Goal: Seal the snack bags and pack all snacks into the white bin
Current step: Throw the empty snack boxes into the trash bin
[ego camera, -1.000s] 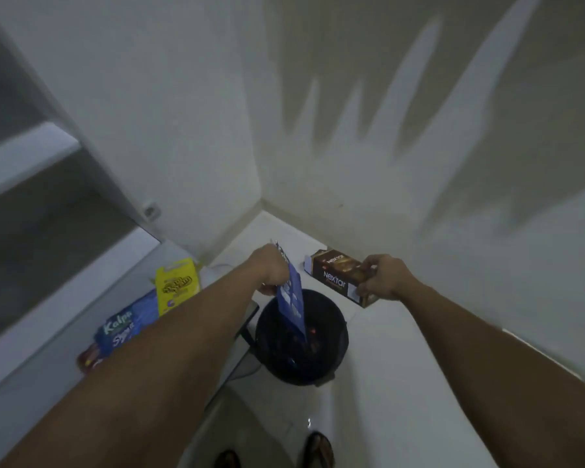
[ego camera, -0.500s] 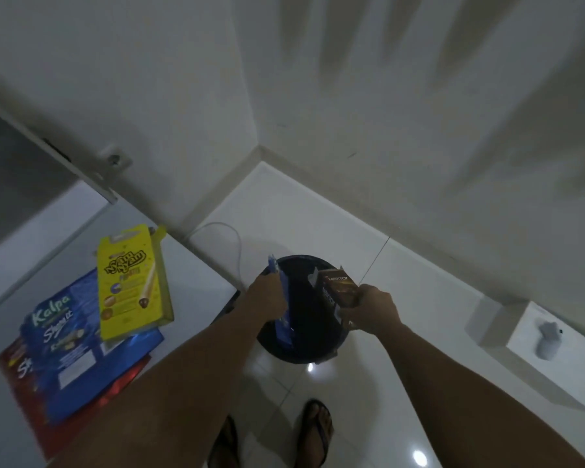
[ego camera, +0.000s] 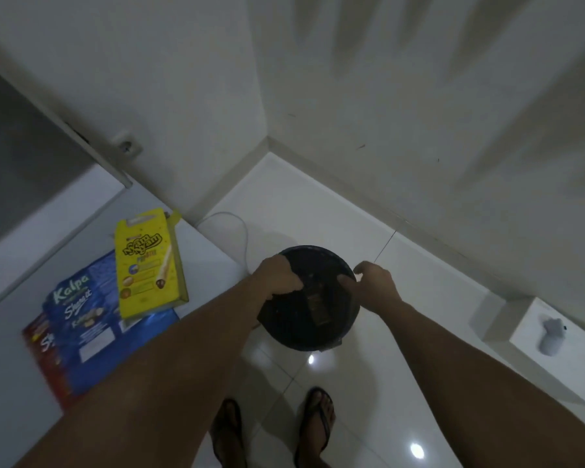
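On the tabletop (ego camera: 21, 383) at our far left lie a red bag (ego camera: 36, 339), a blue bag (ego camera: 81, 319) overlapping it, and a yellow box (ego camera: 147, 261) resting partly on the blue bag, near the tabletop's right edge. Just beside that edge, on the floor (ego camera: 419, 282), stands a dark round bucket (ego camera: 309, 295); no white bin shows anywhere, so we judge the bucket is serving as the container. A brown box (ego camera: 318, 307) lies inside it among other dim contents we cannot make out. Our left hand (ego camera: 279, 275) hovers over the bucket's left rim with fingers curled downward, and we cannot tell whether it grips anything. Our right hand (ego camera: 374, 285) sits at the right rim, fingers loosely spread and holding nothing. We judge a packing step is in hand, with three snacks not yet packed. The next move calls for swinging left to the tabletop, taking the yellow box off the top and checking the bags' seals. Room is tight: two walls meet just behind the bucket, a cable (ego camera: 237, 224) trails beside it, and our sandalled feet (ego camera: 314, 420) stand near. A white box (ego camera: 554, 342) with a small grey object sits well apart at right.
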